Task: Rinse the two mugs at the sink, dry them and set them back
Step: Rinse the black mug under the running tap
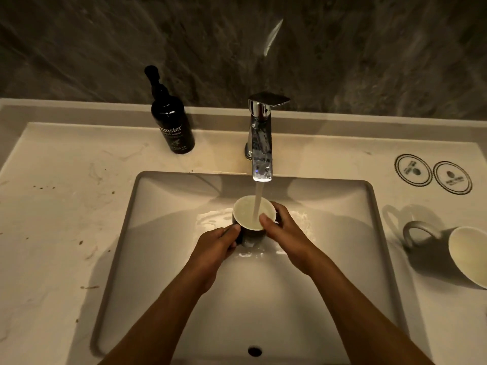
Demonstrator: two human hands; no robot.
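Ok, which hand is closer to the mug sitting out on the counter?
Right. The right hand grips the mug under the tap on the side toward the counter mug; the left hand holds that mug's far side.

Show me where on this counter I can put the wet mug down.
Free: the counter left of the sink basin, in front of the hand wash bottle, though it is speckled. Crowded: the right side, where the second mug lies tipped below two round coasters.
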